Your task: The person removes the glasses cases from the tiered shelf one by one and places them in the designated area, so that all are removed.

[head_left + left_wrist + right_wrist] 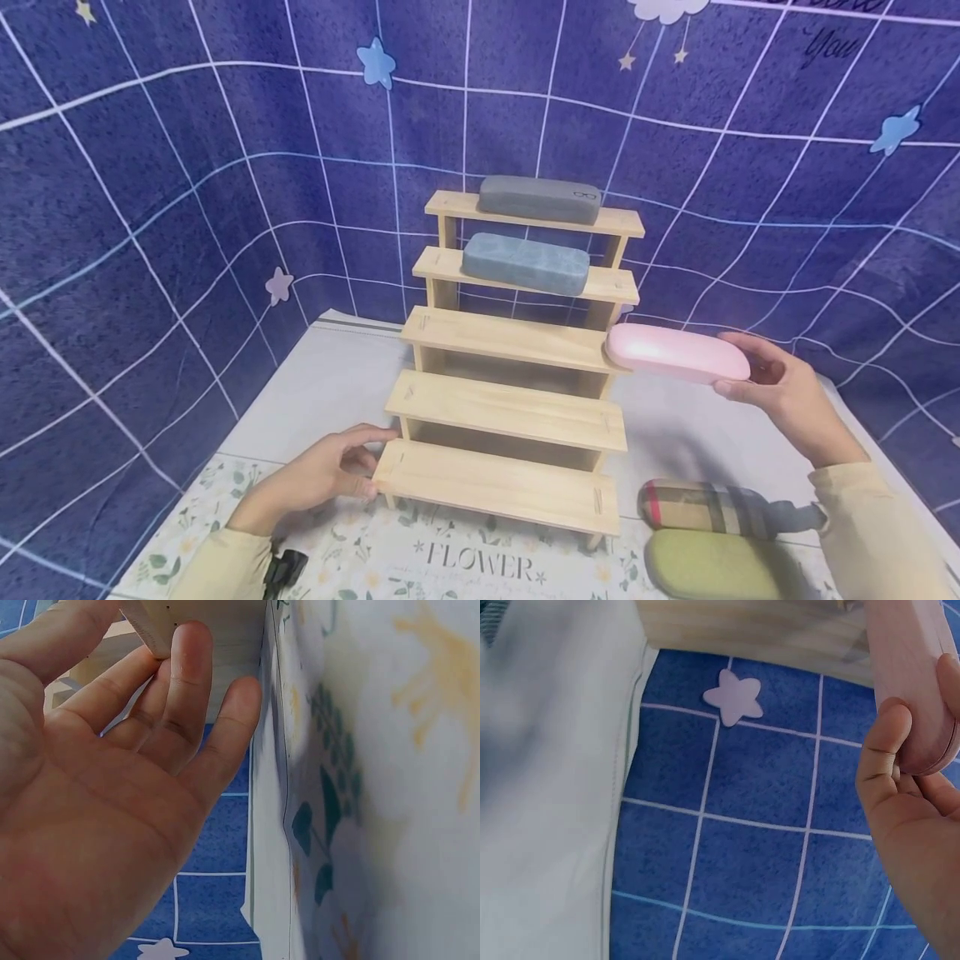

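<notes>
My right hand (780,392) holds a pink glasses case (675,352) by its right end, fingers behind and thumb in front. The case's left end overlaps the right end of the middle step of a five-step wooden rack (502,404). In the right wrist view, the pink case (911,675) points up toward the wood. My left hand (322,471) holds the lowest step's left end between thumb and fingers. A grey case (536,198) with a glasses mark lies on the top step, and a blue case (525,262) on the second.
On the table at the right lie a plaid case (682,507) and an olive green case (712,562), partly below my right sleeve. A flower-printed mat (352,567) lies under the rack's front. A blue grid-patterned curtain (337,150) hangs behind.
</notes>
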Available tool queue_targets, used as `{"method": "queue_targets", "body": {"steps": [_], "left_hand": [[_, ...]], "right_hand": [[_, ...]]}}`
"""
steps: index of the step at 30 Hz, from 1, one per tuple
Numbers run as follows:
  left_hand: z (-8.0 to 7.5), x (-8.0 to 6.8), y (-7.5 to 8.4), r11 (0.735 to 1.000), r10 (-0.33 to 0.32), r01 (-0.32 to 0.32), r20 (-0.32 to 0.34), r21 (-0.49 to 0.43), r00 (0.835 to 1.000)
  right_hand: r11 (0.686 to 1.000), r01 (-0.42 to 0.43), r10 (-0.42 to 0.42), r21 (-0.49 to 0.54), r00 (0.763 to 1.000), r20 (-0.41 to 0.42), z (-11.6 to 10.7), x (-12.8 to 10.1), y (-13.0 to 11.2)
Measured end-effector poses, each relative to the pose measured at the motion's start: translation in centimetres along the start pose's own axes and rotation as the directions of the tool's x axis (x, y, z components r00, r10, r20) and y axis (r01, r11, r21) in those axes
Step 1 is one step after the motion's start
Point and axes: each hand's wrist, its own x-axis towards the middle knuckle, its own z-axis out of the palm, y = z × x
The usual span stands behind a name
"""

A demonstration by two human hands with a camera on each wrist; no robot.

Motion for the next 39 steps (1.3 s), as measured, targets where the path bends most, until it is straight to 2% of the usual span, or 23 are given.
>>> {"method": "queue_targets", "body": {"steps": [8,13,22,31,39], "left_hand": [[0.0,0.0,-0.1,1.000,0.009,-0.009,0.003,-0.004,1.000],[0.0,0.0,-0.2,1.000,0.007,-0.007,0.005,-0.007,1.000],[0.1,0.0,0.0,1.000,-0.007,0.008,0.015,-0.026,1.000],[0.1,-0.1,0.2,0.999,-0.005,0.006,0.015,-0.044,1.000],[0.1,0.1,0.0,1.000,0.012,-0.012,0.016,-0.017,1.000]], "right_hand": [[0.977,-0.034,0.028,-0.209,0.999,-0.031,-1.5,-1.5,1.1],[0.981,-0.001,0.005,-0.195,1.000,0.022,-2.4,-2.1,2.6],[0.983,-0.041,0.061,-0.178,0.992,0.111,-2.4,-3.7,5.8],[0.955,-0.078,0.124,-0.285,0.981,0.148,-2.4,-4.6,7.6],[0.952,-0.099,0.155,-0.290,0.972,0.178,-2.4,-5.4,8.5]]}}
